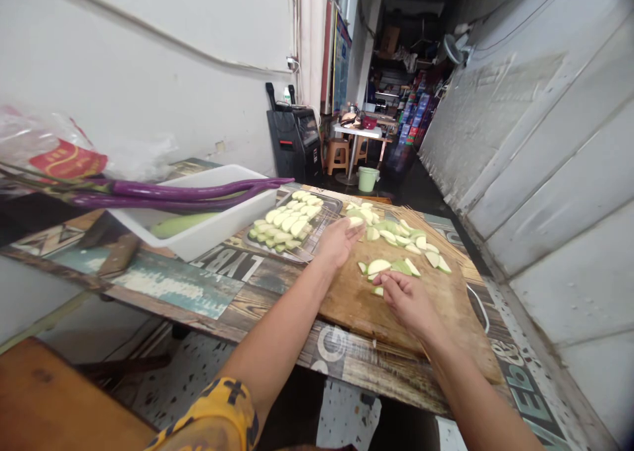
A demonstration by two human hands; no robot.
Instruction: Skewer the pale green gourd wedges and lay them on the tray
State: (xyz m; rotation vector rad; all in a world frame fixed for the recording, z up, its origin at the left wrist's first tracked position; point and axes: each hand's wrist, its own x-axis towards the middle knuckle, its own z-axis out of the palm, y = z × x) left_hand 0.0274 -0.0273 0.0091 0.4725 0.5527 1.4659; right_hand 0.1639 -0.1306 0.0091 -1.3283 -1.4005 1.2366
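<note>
Over the far left part of a wooden cutting board (347, 299), my left hand (337, 241) has its fingers closed on a pale, green-skinned vegetable slice (355, 222). My right hand (403, 299) is lower on the board, thumb and forefinger pinched on what looks like a thin bamboo skewer, mostly hidden by the hand. Just beyond its fingertips lies a small group of cut slices (379, 266). More slices (389, 235) are spread across the back of the board. Left of my left hand, a metal tray (310, 243) holds rows of skewered slices (292, 220).
A white bin (185, 243) with long purple eggplants (183, 193) and a pale green vegetable (185, 225) stands at left. Near it lies a wooden-handled knife (119, 254). Bamboo skewers (458, 256) lie along the board's right side. A plain wall (559, 173) runs along the right.
</note>
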